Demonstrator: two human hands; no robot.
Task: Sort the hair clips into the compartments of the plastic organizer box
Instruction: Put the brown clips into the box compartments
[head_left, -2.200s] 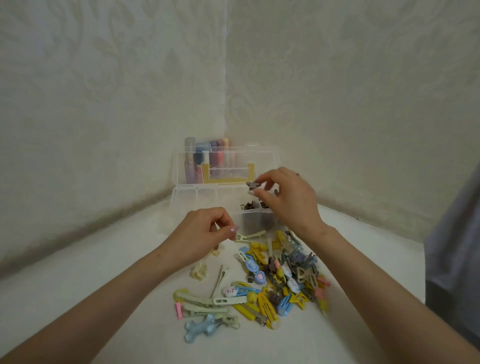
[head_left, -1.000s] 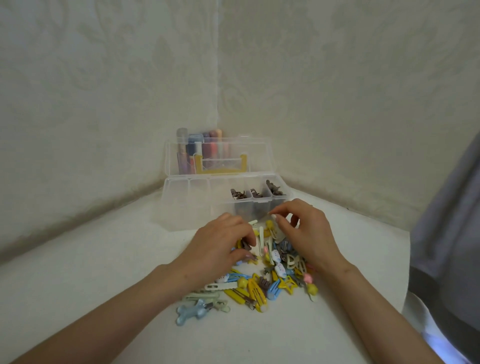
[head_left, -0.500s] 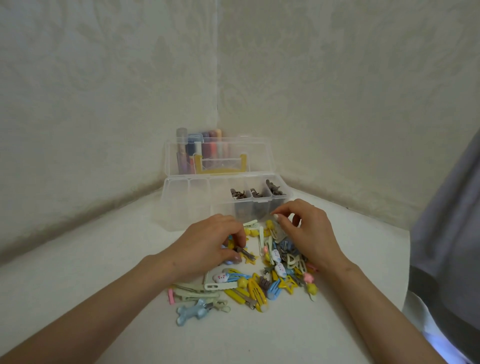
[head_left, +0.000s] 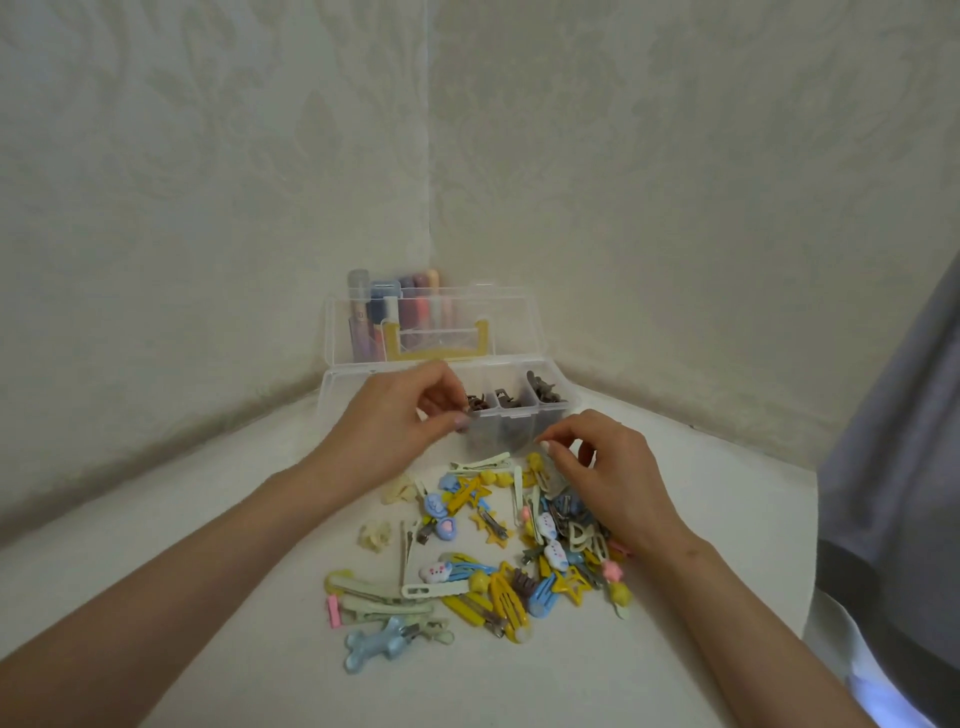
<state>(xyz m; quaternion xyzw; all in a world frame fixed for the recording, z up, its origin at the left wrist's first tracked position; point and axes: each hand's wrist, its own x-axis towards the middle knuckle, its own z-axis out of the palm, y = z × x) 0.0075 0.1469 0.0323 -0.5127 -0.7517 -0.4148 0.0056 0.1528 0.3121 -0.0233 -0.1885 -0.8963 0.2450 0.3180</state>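
Observation:
A clear plastic organizer box (head_left: 569, 410) stands open in the corner, its lid upright behind it. Three right compartments hold small brown clips (head_left: 543, 392). My left hand (head_left: 400, 421) is raised at the box's front rim and pinches a small brown clip (head_left: 474, 405) over the leftmost of those compartments. My right hand (head_left: 605, 467) rests on the far end of the pile of hair clips (head_left: 498, 551), fingers curled among yellow and grey clips; whether it grips one is hidden. The pile is mixed: yellow, blue, pale green, cream.
Coloured tubes (head_left: 395, 312) and a yellow handle (head_left: 436, 348) show through the box lid. A blue bear-shaped clip (head_left: 371, 647) lies nearest me. Walls close the corner behind the box. A grey-clad figure (head_left: 898, 467) fills the right edge.
My left hand has lifted from the pile to the box rim with a brown clip pinched in it. My right hand stayed on the pile's far right end.

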